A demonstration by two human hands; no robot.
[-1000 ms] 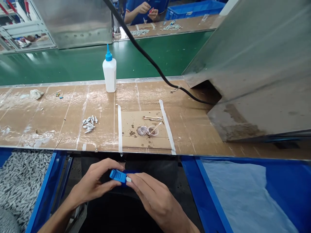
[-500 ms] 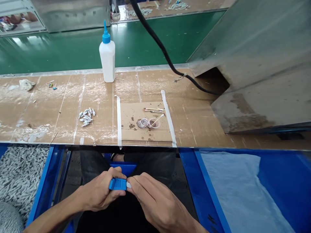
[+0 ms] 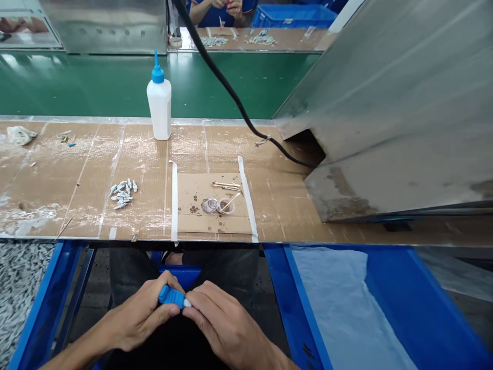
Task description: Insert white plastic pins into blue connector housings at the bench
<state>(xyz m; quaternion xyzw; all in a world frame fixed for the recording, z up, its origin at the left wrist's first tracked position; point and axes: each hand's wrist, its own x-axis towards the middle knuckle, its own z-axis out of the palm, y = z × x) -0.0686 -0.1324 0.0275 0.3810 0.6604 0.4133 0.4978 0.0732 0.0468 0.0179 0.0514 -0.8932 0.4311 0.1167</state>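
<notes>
Over my lap, my left hand (image 3: pixel 144 311) grips a small blue ridged plastic piece (image 3: pixel 171 297) between thumb and fingers. My right hand (image 3: pixel 227 318) pinches a small whitish piece (image 3: pixel 187 303) at the right end of the blue one; the two pieces touch, and my fingers hide most of the whitish one. Beyond my hands, a cardboard pad (image 3: pixel 192 226) is taped to the bench. Two small round cups stand on it, a cotton swab (image 3: pixel 232 200) resting in the right one (image 3: pixel 226 206). More swabs (image 3: pixel 226 185) lie behind them. A pile of small grey-white parts (image 3: pixel 122 194) lies to the left.
A white bottle with a blue nozzle (image 3: pixel 159 110) stands at the bench's back. A black cable (image 3: pixel 231 95) hangs across to a metal housing (image 3: pixel 370 154) on the right. Blue bins flank my lap, the left with grey parts (image 3: pixel 21 288), the right with a pale sheet (image 3: pixel 339 298). A co-worker (image 3: pixel 219 13) sits opposite.
The view has shifted right and up, bringing the co-worker's hands into sight. The blue piece is tilted more, its right end lower. Both hands keep their grip.
</notes>
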